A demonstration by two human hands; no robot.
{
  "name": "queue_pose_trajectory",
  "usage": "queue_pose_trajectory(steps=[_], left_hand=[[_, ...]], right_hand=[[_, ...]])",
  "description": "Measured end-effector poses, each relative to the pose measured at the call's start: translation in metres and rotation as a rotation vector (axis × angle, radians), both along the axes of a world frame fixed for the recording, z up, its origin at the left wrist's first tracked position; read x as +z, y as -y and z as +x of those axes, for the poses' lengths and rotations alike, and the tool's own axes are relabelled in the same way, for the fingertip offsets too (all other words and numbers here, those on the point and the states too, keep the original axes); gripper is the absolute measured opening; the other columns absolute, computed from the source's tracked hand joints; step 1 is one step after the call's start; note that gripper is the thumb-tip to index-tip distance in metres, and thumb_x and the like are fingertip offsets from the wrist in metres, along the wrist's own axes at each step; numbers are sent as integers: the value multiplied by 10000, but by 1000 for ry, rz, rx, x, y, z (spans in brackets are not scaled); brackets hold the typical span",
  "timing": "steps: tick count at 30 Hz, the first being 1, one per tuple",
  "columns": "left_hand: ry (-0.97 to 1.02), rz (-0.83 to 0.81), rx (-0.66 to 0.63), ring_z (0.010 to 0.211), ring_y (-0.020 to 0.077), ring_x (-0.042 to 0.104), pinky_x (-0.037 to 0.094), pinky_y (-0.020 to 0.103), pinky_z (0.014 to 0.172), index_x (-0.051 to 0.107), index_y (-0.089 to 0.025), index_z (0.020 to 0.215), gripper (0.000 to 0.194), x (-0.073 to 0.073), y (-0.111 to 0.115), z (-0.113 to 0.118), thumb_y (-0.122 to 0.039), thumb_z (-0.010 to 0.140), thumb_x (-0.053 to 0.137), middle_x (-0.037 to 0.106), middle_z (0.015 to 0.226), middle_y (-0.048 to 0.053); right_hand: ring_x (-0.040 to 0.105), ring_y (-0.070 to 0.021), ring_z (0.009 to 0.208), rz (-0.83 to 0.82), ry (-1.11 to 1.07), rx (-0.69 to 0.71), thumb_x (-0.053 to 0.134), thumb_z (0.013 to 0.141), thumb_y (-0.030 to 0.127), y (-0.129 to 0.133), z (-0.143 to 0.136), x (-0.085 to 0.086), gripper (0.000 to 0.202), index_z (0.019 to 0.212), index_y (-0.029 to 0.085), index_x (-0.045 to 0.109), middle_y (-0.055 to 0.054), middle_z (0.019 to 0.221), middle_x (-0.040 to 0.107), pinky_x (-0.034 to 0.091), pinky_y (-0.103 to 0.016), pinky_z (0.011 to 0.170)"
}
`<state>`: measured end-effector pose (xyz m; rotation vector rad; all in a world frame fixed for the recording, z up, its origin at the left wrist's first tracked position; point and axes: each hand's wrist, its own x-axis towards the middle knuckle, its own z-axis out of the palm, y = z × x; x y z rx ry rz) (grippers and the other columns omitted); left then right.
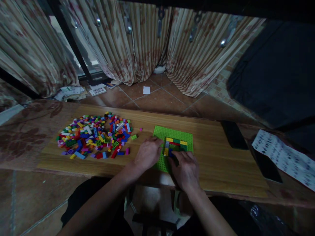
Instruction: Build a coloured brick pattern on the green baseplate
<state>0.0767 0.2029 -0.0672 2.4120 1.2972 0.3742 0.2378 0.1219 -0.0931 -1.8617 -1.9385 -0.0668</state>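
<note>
A bright green baseplate [159, 131] lies on the wooden board, with a square frame of yellow, red, green, grey and blue bricks [169, 140] built on it. My left hand [149, 151] rests at the plate's left edge, fingers bent and close together beside the frame's left side; whether they hold anything is hidden. My right hand [185, 167] covers the frame's lower right part. Its thumb and fingers are curled around a blue brick [170, 152] at the frame's lower inside; the fingertips are partly hidden.
A wide pile of loose coloured bricks [86, 134] spreads over the left of the wooden board [216, 164]. A lime brick [134, 137] lies between pile and plate. On the right are a black phone [234, 135], another dark slab [267, 166] and a printed sheet [286, 155].
</note>
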Motion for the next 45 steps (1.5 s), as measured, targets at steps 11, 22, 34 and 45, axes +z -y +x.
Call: queue_pose_trajectory(steps=[11,22,34,45], left_hand=[[27,-18,-43,925,193,622,481,318,904,650,-198,977,162,-3,7,1,-154,878,531,679,918,39],[25,-11,-19,925,197,629,473,331,899,654,-198,971,161,-9,6,7,-198,913,504,687,914,46],[12,-42,97,838,205,650,486,315,797,658,-184,905,142,-10,5,16,-301,880,581,702,859,46],[12,-175,278,799,207,679,493,301,773,616,-172,1062,326,-7,0,25,-316,773,652,722,830,35]], right_hand=[[502,-269,1011,-136,69,100,591,861,234,-9,14,10,340,1193,168,626,-90,1150,638,388,-392,849],[505,-273,1001,-151,65,94,623,869,256,-12,13,9,250,1103,177,663,-88,1107,646,405,-401,845],[508,-260,976,-123,72,114,655,862,281,-11,14,8,231,1078,202,678,-69,1062,656,394,-383,816],[502,-254,964,-159,79,110,658,864,289,-14,13,10,217,1064,211,695,-55,1005,664,368,-374,789]])
